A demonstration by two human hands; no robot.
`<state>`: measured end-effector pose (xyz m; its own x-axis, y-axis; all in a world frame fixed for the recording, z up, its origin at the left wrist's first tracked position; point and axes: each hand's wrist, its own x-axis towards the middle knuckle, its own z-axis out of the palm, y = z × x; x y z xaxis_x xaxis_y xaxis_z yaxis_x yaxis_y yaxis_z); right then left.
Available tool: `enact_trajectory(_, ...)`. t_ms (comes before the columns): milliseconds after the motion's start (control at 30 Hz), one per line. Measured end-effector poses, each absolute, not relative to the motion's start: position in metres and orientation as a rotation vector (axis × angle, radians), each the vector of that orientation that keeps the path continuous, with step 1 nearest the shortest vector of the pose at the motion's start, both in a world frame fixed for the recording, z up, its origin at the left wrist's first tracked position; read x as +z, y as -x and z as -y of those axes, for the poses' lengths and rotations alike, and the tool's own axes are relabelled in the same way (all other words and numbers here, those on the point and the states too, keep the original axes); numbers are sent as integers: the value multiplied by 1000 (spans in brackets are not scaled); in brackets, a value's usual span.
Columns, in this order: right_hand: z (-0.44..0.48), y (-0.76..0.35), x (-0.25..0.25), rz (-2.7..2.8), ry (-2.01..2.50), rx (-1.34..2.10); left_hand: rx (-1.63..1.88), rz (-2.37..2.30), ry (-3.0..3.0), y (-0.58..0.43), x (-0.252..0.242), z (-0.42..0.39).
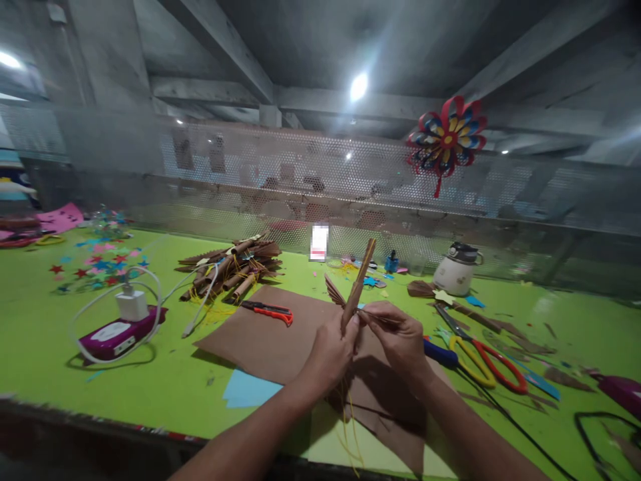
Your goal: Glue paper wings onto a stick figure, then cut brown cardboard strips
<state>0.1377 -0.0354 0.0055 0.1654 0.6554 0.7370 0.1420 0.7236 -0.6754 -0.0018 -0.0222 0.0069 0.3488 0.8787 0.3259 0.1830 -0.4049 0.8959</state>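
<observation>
Rolled brown paper tube (357,287) above flat brown paper sheet (280,347); left hand (334,342) holding tube, right hand (398,334) beside it, grip unclear. Seemingly working tube's side; next move calls for steadiness.

A craft workshop in a bare concrete hall: heavy beams (220,47) cross the ceiling beside lamps (358,87), and a perforated screen (235,180) stands behind the long green counter (185,374). Scissors (473,342), a cutter (273,311), brown paper (235,341), heaped rolls (240,267), scattered stars (120,259) and offcuts (565,379) cover it; a decorative flower (448,139) hangs above.
</observation>
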Motion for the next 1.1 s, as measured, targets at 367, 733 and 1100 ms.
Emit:
enact_trajectory(367, 35, -136, 6, 1362, 736, 451, 1146, -954, -1866, 3, 3, 20)
enact_trajectory(733, 34, -134, 10, 1324, 750, 504, 1146, -932, -1828, 2, 4, 20)
enact_trajectory(1100, 32, -130, 10, 1299, 764, 555, 1179, -929, -1813, 1, 2, 19)
